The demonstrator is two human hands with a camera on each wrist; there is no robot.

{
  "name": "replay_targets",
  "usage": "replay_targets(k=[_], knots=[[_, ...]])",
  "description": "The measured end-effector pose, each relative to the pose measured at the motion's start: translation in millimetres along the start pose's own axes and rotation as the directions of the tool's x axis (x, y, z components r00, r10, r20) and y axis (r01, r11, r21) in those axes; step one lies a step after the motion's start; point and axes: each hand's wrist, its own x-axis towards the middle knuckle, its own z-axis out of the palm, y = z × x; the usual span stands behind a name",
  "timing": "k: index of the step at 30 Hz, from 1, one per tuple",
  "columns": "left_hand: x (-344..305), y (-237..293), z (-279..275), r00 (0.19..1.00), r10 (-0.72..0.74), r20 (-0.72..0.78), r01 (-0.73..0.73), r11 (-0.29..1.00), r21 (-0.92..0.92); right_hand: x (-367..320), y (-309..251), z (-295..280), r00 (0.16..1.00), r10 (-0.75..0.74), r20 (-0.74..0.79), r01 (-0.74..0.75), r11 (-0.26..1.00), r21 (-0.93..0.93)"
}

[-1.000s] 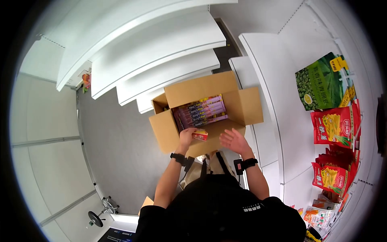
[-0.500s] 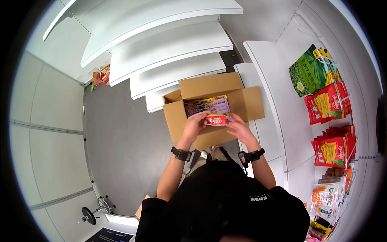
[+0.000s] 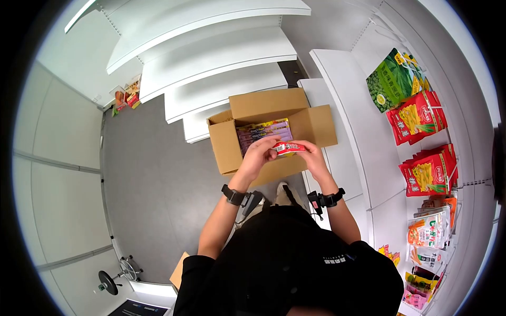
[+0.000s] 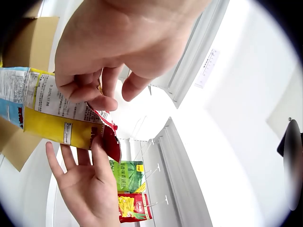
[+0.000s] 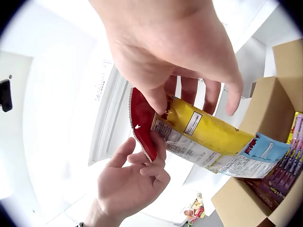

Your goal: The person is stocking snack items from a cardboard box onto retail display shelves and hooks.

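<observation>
Both hands hold a snack bag [image 3: 290,148] over an open cardboard box [image 3: 225,150]. The bag [image 5: 213,130] has a red top end, a yellow side, a blue lower part and a printed white panel. My left hand [image 3: 256,159] pinches the red top edge with curled fingers, as the right wrist view shows. At the other corner of that end, my right hand [image 3: 316,160] has its thumb on the yellow side, its fingers spread behind. Inside the box lie several purple stick packs [image 3: 270,129] in a row, partly hidden by the left hand.
White shelves [image 3: 221,50] rise ahead, and another white shelf unit [image 3: 348,121] runs along the right. Green bags [image 3: 392,81] and red snack bags [image 3: 419,118] hang on hooks there. A wheeled stand [image 3: 118,276] is at the lower left on the grey floor [image 3: 153,184].
The snack bag has come up out of the box in the left hand, its red end now toward the head camera. My right hand has moved in from beside it and taken hold.
</observation>
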Motion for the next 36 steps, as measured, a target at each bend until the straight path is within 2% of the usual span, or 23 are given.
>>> replay_targets(k=[6, 9, 12, 14, 18, 19, 23, 25, 28, 32, 35, 36], knots=[[-20.3, -0.7, -6.0, 0.992, 0.052, -0.115, -0.042, 0.995, 0.094, 0.8, 7.5, 7.6, 0.998, 0.033, -0.057, -0.031, 0.999, 0.038], [-27.9, 1.6, -3.8, 0.968, 0.127, -0.214, -0.104, 0.988, 0.116, -3.2, 5.5, 11.9, 0.993, 0.095, -0.069, -0.082, 0.983, 0.167], [-28.5, -9.8, -3.2, 0.966, 0.160, -0.205, -0.108, 0.964, 0.244, -12.7, 1.8, 8.2, 0.988, 0.127, -0.083, -0.110, 0.976, 0.190], [-29.5, -21.9, 6.0, 0.960, 0.229, -0.162, -0.167, 0.930, 0.327, -19.8, 4.3, 1.6, 0.980, 0.163, -0.113, -0.136, 0.966, 0.218], [-30.2, -54.3, 27.4, 0.920, 0.390, -0.043, -0.296, 0.762, 0.576, -41.5, 0.8, -8.1, 0.976, 0.150, -0.160, -0.095, 0.948, 0.304], [-32.3, -59.1, 36.4, 0.921, 0.390, -0.020, -0.312, 0.764, 0.565, -48.5, -3.3, -8.6, 0.978, 0.128, -0.164, -0.072, 0.946, 0.315], [-47.8, -78.8, 75.5, 0.862, 0.500, 0.084, -0.375, 0.518, 0.769, -80.3, -16.1, -12.9, 0.988, 0.053, -0.147, -0.009, 0.960, 0.280], [-53.1, -88.4, 92.4, 0.839, 0.525, 0.139, -0.435, 0.495, 0.752, -102.8, -30.0, -11.9, 0.992, 0.032, -0.123, 0.000, 0.968, 0.252], [-68.4, -102.4, 115.8, 0.837, 0.527, 0.146, -0.447, 0.505, 0.738, -131.4, -26.3, -23.4, 0.994, -0.010, -0.111, 0.013, 1.000, 0.024], [-99.7, -114.2, 141.8, 0.882, 0.459, 0.107, -0.380, 0.558, 0.738, -170.6, -26.0, -29.3, 0.993, -0.090, -0.076, 0.097, 0.991, 0.094], [-116.9, -135.0, 152.1, 0.805, 0.580, 0.124, -0.475, 0.505, 0.721, -198.4, -34.2, -33.3, 0.994, -0.107, 0.015, 0.104, 0.987, 0.123], [-121.3, -141.7, 153.1, 0.809, 0.578, 0.108, -0.471, 0.528, 0.707, -208.4, -36.0, -33.1, 0.993, -0.115, 0.032, 0.109, 0.981, 0.159]])
